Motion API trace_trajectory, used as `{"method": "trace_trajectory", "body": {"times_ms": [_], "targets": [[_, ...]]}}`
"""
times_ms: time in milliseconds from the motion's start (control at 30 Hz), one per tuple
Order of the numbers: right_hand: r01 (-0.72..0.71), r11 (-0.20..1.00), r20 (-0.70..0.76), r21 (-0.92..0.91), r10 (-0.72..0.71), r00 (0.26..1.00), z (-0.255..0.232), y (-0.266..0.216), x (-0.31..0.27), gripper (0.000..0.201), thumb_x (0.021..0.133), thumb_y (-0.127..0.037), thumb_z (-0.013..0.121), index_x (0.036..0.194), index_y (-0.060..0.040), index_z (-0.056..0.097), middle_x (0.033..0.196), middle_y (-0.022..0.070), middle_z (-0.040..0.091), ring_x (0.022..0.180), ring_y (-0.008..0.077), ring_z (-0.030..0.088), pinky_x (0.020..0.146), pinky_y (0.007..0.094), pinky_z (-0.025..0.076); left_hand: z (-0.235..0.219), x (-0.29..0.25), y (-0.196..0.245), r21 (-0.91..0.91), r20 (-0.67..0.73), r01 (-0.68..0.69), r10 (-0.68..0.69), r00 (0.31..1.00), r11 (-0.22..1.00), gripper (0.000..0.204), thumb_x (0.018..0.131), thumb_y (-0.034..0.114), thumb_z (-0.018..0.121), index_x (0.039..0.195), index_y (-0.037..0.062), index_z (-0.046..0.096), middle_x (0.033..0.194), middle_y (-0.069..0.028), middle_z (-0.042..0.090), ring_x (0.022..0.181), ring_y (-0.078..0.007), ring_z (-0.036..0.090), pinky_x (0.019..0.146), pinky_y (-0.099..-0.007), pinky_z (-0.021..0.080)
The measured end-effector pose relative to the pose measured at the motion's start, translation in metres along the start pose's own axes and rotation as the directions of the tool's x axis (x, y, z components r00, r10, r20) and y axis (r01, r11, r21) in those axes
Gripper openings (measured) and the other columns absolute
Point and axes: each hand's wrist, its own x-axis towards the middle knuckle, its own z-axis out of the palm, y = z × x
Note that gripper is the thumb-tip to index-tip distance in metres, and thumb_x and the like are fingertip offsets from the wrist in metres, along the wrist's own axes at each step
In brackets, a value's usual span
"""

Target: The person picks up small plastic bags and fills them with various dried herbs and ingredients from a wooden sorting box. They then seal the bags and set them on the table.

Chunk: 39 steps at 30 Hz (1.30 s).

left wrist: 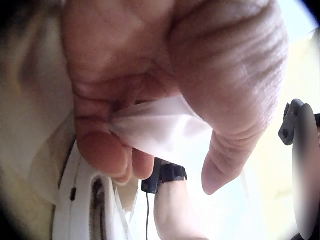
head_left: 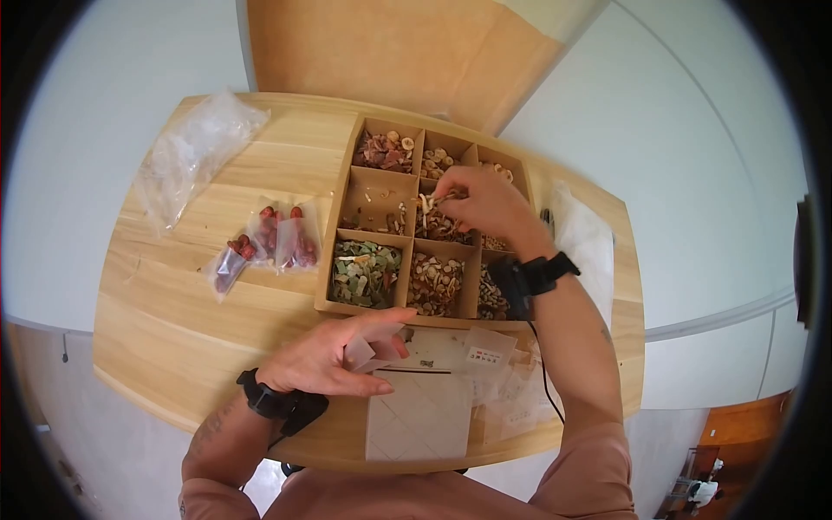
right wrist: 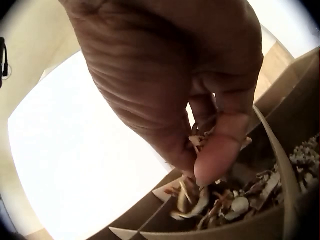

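My right hand point(head_left: 490, 204) pinches a few dried pieces between thumb and fingers, over the middle compartment of a divided wooden box point(head_left: 325, 290). In the right wrist view, the same hand point(right wrist: 185, 95) holds pale and brown slices point(right wrist: 197, 142) just above the loose ones point(right wrist: 240, 204). Near the box's front edge, my left hand point(head_left: 334, 357) holds a small translucent bag point(head_left: 360, 354) in its curled fingers, the thumb standing apart. The left wrist view shows that bag point(left wrist: 167, 125) against the palm of the left hand point(left wrist: 165, 65).
Several filled bags with red dried fruit point(head_left: 299, 243) lie left of the box, with a large clear plastic bag point(head_left: 195, 152) behind them. In front of the box are a white scale point(head_left: 420, 416) and labelled packets point(head_left: 485, 355). White plastic point(head_left: 582, 234) lies at the right.
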Motion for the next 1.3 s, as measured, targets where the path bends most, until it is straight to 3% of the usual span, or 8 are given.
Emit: {"method": "trace_trajectory", "body": {"times_ms": [133, 367, 567, 667, 733, 833, 1067, 1300], "targets": [[-0.101, 0.986, 0.059, 0.133, 0.094, 0.994, -0.008, -0.003, -0.003, 0.014, 0.086, -0.011, 0.068, 0.097, -0.0022, 0.065, 0.083, 0.0037, 0.065, 0.064, 0.0122, 0.067, 0.059, 0.0267, 0.054, 0.0, 0.001, -0.001, -0.008, 0.009, -0.003, 0.003, 1.0, 1.0, 0.087, 0.083, 0.012, 0.08, 0.155, 0.0182, 0.031, 0.117, -0.0055, 0.065, 0.105, -0.0124, 0.061, 0.075, -0.025, 0.049], [-0.098, 0.973, 0.085, 0.21, 0.082, 0.993, -0.006, 0.005, -0.003, 0.022, 0.088, -0.013, 0.069, 0.107, -0.0026, 0.065, 0.086, 0.0032, 0.066, 0.073, 0.0108, 0.067, 0.066, 0.0264, 0.054, 0.0, 0.002, 0.011, 0.039, -0.02, 0.07, -0.069, 0.997, 0.997, 0.087, 0.077, 0.003, 0.08, 0.151, 0.0076, 0.035, 0.114, -0.0067, 0.067, 0.101, -0.0147, 0.061, 0.092, -0.0303, 0.05], [0.223, 0.949, 0.074, -0.222, -0.211, 0.975, 0.0, 0.011, -0.011, 0.041, 0.078, -0.016, 0.076, 0.116, -0.007, 0.065, 0.101, 0.018, 0.07, 0.098, 0.0327, 0.067, 0.086, 0.04, 0.053, -0.001, 0.002, 0.011, 0.058, -0.021, 0.05, -0.049, 0.999, 0.997, 0.086, 0.077, 0.002, 0.08, 0.151, 0.0087, 0.036, 0.112, -0.008, 0.068, 0.1, -0.0146, 0.062, 0.092, -0.0308, 0.051], [0.284, 0.91, 0.111, -0.303, -0.262, 0.959, 0.013, 0.011, -0.004, 0.044, 0.074, -0.013, 0.077, 0.115, -0.0087, 0.065, 0.106, 0.0185, 0.069, 0.098, 0.036, 0.065, 0.086, 0.042, 0.052, 0.0, 0.002, 0.008, 0.029, -0.017, 0.039, -0.039, 0.999, 0.999, 0.084, 0.079, 0.007, 0.081, 0.151, 0.0122, 0.038, 0.112, -0.0076, 0.068, 0.1, -0.014, 0.062, 0.085, -0.0294, 0.051], [0.299, 0.871, 0.144, -0.389, -0.263, 0.954, 0.023, 0.013, 0.004, 0.039, 0.074, -0.01, 0.076, 0.111, -0.008, 0.066, 0.106, 0.0172, 0.069, 0.097, 0.035, 0.065, 0.086, 0.0424, 0.052, -0.002, 0.001, 0.004, 0.05, -0.01, 0.02, -0.02, 1.0, 0.999, 0.081, 0.082, 0.015, 0.081, 0.152, 0.0186, 0.038, 0.114, -0.0049, 0.067, 0.1, -0.0125, 0.062, 0.071, -0.0259, 0.051], [0.312, 0.866, 0.118, -0.391, -0.289, 0.95, 0.025, 0.014, 0.004, 0.029, 0.075, -0.008, 0.073, 0.104, -0.0064, 0.066, 0.101, 0.0162, 0.07, 0.093, 0.0338, 0.066, 0.083, 0.0418, 0.053, -0.002, 0.001, 0.001, 0.053, -0.006, 0.006, -0.005, 1.0, 0.999, 0.081, 0.082, 0.015, 0.081, 0.151, 0.0179, 0.039, 0.113, -0.0055, 0.067, 0.101, -0.0133, 0.062, 0.072, -0.027, 0.052], [-0.022, 0.998, 0.067, 0.055, 0.018, 0.998, -0.002, -0.004, -0.006, 0.013, 0.086, -0.004, 0.062, 0.099, -0.0027, 0.066, 0.09, 0.0068, 0.068, 0.071, 0.0128, 0.068, 0.066, 0.0278, 0.053, -0.001, 0.001, 0.0, 0.055, -0.009, -0.001, 0.002, 1.0, 0.998, 0.078, 0.083, 0.016, 0.08, 0.15, 0.0161, 0.04, 0.112, -0.0078, 0.068, 0.101, -0.016, 0.063, 0.076, -0.0293, 0.054], [0.059, 0.997, 0.026, -0.04, -0.058, 0.998, -0.003, 0.011, -0.005, 0.017, 0.087, -0.003, 0.062, 0.103, -0.0029, 0.067, 0.089, 0.007, 0.069, 0.079, 0.0157, 0.069, 0.073, 0.0296, 0.054, 0.0, 0.002, 0.011, -0.015, -0.016, 0.068, -0.068, 0.998, 0.998, 0.081, 0.079, -0.001, 0.078, 0.15, 0.0089, 0.041, 0.111, -0.0121, 0.067, 0.105, -0.0151, 0.061, 0.094, -0.0318, 0.051]]}}
